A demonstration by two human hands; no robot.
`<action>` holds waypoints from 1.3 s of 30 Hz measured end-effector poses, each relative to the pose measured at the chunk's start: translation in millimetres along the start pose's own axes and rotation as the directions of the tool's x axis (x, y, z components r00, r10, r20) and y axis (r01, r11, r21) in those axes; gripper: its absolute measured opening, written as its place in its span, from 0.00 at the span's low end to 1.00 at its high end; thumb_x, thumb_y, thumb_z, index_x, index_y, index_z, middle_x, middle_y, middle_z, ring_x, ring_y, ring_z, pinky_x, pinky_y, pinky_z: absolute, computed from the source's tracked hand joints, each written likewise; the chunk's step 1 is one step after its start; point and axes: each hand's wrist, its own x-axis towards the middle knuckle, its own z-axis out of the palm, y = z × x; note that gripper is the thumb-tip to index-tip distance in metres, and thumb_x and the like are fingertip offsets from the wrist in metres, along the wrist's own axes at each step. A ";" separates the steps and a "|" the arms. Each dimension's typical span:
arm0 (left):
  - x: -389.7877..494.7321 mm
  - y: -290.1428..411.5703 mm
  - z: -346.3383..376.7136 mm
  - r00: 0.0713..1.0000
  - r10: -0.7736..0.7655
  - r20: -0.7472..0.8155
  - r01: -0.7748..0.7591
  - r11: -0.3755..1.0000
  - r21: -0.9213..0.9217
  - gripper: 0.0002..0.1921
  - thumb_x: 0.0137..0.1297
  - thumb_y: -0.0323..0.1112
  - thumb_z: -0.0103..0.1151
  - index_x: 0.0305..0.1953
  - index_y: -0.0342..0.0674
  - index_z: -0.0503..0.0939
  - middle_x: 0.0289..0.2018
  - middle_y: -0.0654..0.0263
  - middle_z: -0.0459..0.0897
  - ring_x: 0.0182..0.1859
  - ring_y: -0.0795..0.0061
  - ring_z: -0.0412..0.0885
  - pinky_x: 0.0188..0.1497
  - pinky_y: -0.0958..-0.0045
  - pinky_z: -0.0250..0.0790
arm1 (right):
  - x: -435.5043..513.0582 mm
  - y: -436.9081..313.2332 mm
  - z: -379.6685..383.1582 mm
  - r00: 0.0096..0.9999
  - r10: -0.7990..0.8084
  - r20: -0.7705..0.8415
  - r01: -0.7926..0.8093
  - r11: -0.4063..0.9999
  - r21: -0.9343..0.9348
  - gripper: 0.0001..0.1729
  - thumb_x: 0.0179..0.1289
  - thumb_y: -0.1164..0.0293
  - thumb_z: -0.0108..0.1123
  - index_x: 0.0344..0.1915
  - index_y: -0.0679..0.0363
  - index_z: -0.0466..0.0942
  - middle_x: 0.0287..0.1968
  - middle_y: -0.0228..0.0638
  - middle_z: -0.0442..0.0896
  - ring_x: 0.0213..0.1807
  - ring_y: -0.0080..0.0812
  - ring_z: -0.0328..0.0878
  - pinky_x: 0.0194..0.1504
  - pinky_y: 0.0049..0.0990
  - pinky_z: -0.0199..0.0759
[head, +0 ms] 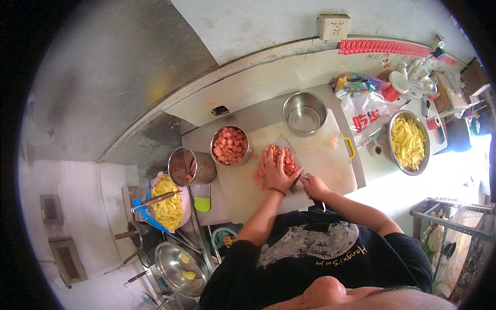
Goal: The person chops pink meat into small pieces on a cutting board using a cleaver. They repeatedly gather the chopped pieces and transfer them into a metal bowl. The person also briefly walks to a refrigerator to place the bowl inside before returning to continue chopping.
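Observation:
My left hand (276, 170) lies spread over a heap of pink sausage slices (290, 164) on a broad cleaver blade (286, 145). Its thumb reaches towards the blade's near side. The handle of the cleaver (319, 205) is in my right hand (316, 186), and the blade lies flat or nearly flat over the white cutting board (325, 162). Part of the blade is hidden under the slices and my left hand. Loose slices (259, 179) lie on the board left of the hand. A steel pot (246, 157) heaped with sausage slices stands at the board's left edge.
Another steel pot (305, 131) stands on the board's far side. Farther left are a tilted steel container (205, 166), a green-handled crinkle cutter (202, 203) and a basin of crinkle-cut potatoes (186, 197). A steel bowl (392, 145) at right holds more. Plastic bags (362, 110) lie behind.

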 end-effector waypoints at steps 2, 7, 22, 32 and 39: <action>1.9 6.0 1.6 0.998 0.003 -0.063 -0.002 1.000 0.009 0.47 0.51 0.65 0.68 0.72 0.60 0.66 0.74 0.53 0.57 0.76 0.40 0.51 0.73 0.31 0.41 | 0.6 1.4 2.1 1.000 -0.008 0.008 0.008 0.999 -0.031 0.18 0.78 0.59 0.51 0.37 0.63 0.66 0.20 0.34 0.75 0.16 0.29 0.74 0.19 0.31 0.70; 0.6 7.5 12.5 0.991 -0.008 -0.132 0.016 0.998 0.055 0.40 0.55 0.60 0.66 0.69 0.57 0.70 0.72 0.52 0.62 0.75 0.41 0.55 0.73 0.32 0.43 | -1.9 -3.1 1.5 0.999 -0.026 0.042 0.025 0.999 0.027 0.17 0.78 0.60 0.52 0.38 0.62 0.65 0.19 0.34 0.74 0.16 0.29 0.72 0.18 0.31 0.69; 18.3 49.4 -6.0 0.986 -0.072 -0.148 0.057 0.993 -0.099 0.34 0.55 0.55 0.67 0.63 0.53 0.77 0.67 0.54 0.68 0.70 0.41 0.60 0.70 0.38 0.50 | -31.0 -26.3 -40.5 0.987 0.088 0.131 -0.118 0.965 0.236 0.20 0.76 0.62 0.54 0.55 0.66 0.65 0.20 0.34 0.72 0.14 0.29 0.70 0.16 0.31 0.64; 80.2 10.7 -110.4 0.931 0.015 -0.363 -0.013 1.000 0.010 0.27 0.54 0.45 0.71 0.55 0.44 0.80 0.59 0.51 0.74 0.59 0.46 0.72 0.62 0.46 0.63 | -3.4 -127.4 -0.9 0.973 -0.088 0.213 0.033 0.968 0.248 0.19 0.74 0.63 0.54 0.52 0.66 0.65 0.22 0.35 0.75 0.15 0.28 0.71 0.17 0.31 0.68; 103.3 -77.0 -115.8 0.948 -0.002 -0.318 -0.009 0.999 -0.032 0.23 0.57 0.46 0.70 0.51 0.42 0.83 0.54 0.51 0.78 0.56 0.50 0.77 0.60 0.52 0.68 | 35.7 -186.3 35.8 0.978 -0.073 0.196 0.051 0.992 0.114 0.12 0.73 0.66 0.56 0.45 0.62 0.68 0.23 0.32 0.73 0.18 0.27 0.71 0.19 0.30 0.70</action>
